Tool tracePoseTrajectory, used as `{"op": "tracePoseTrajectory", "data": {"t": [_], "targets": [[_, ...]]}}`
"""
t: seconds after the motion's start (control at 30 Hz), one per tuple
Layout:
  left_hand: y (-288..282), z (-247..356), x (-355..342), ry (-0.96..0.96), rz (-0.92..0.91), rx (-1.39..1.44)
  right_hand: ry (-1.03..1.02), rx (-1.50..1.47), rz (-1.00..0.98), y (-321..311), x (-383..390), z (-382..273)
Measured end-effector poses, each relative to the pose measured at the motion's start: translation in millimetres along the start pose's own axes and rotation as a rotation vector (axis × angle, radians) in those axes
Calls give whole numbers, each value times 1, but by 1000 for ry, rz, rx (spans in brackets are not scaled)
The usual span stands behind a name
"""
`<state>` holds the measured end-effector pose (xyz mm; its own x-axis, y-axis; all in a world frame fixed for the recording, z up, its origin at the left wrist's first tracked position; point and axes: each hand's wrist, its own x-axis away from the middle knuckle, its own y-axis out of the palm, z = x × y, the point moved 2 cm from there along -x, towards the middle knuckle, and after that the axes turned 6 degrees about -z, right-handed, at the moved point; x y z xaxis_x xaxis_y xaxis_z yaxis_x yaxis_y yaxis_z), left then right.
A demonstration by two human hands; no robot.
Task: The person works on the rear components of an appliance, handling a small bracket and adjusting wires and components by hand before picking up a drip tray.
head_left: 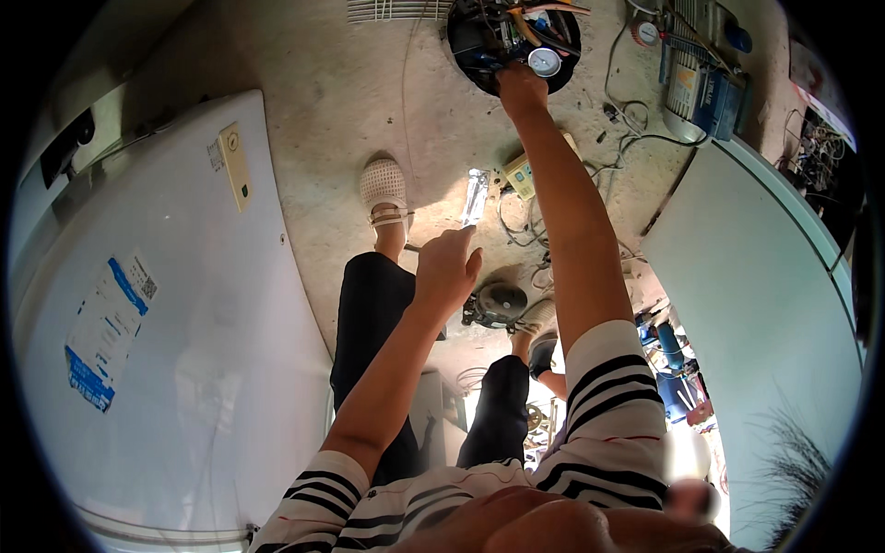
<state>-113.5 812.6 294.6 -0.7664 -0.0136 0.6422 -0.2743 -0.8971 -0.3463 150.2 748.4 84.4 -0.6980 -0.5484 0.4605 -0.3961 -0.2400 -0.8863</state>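
Note:
My left hand is above the floor in front of me, its fingers pinched on the lower end of a narrow, shiny clear-and-silver packet. What is inside the packet cannot be made out. Stretched far forward, my right hand reaches over the near rim of a round black tub full of tools. Its fingers dip among the contents and are hidden. Right beside that hand lies a round white-faced gauge. Orange-handled pliers stick up at the tub's far side.
A large white refrigerator-like panel fills the left; a pale green cabinet stands right. Under my right arm are a yellowish box, loose cables and a black compressor. A blue-grey pump stands far right. Another person's shoe shows behind.

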Motion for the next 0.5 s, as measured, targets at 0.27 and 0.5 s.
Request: {"op": "tracePoseTrajectory", "data": {"t": [0.27,0.5], "targets": [[6,0,-2,4,120,-5,139,-57,9,-18,17,12],[5,4,-8,-74,154,220,287,-704,360,-30,114,4]]}}
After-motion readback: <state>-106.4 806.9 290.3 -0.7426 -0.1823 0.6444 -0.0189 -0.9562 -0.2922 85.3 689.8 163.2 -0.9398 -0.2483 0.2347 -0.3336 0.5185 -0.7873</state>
